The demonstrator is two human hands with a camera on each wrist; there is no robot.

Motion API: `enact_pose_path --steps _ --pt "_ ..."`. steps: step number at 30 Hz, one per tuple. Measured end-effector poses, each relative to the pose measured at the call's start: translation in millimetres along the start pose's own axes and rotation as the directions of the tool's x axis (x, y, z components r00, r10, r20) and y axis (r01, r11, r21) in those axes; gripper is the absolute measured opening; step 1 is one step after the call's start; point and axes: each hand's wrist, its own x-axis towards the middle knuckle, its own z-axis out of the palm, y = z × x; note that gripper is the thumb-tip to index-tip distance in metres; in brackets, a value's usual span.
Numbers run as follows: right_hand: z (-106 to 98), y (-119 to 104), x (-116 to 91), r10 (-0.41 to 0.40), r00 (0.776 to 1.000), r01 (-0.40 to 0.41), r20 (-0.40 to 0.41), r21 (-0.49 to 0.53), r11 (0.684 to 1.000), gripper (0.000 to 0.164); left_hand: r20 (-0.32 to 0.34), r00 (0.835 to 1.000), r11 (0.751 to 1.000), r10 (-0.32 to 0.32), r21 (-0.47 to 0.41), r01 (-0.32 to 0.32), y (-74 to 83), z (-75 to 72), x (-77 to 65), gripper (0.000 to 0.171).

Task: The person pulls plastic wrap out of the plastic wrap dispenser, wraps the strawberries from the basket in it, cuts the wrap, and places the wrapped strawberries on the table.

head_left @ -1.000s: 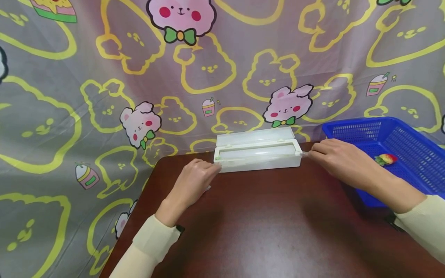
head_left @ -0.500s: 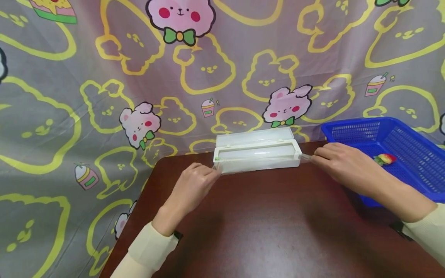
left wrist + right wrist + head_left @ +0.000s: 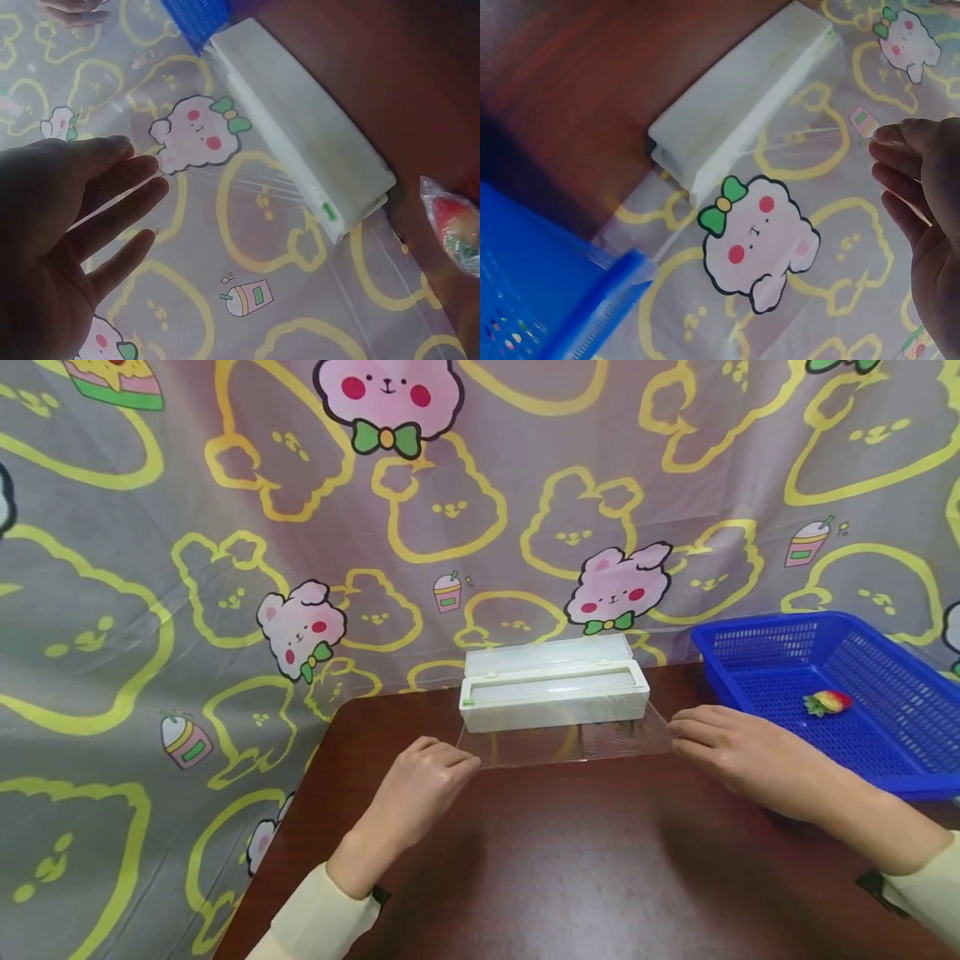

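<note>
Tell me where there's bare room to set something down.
The table is bare on the near side of the clear film, between the left hand and right hand. The blue basket has bare floor around its strawberry. Crowded: the strip from white box to hands, spanned by film, and beside the wrapped red thing.

A glossy, reddish-brown bench (image 3: 540,860) fills the lower middle of my head view.
On it I see a long white box (image 3: 553,713) near the centre, a blue basket (image 3: 911,787) at right and, right in my left-wrist view, a plastic-wrapped red-and-green item (image 3: 456,231).
</note>
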Motion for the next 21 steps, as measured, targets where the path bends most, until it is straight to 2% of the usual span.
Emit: enact_pose_path --steps 9,21 --pt "-1.7 -11.5 -6.1 0.001 0.999 -0.001 0.037 -0.008 1.0 0.067 0.007 1.0 1.0 -0.005 -0.002 0.005 8.6 -2.7 -8.0 0.024" --pt "-8.0 -19.1 -9.8 -0.005 0.999 0.006 0.039 -0.006 1.0 0.067 0.029 0.999 1.0 -0.026 0.006 0.026 15.5 -8.9 -12.2 0.026"
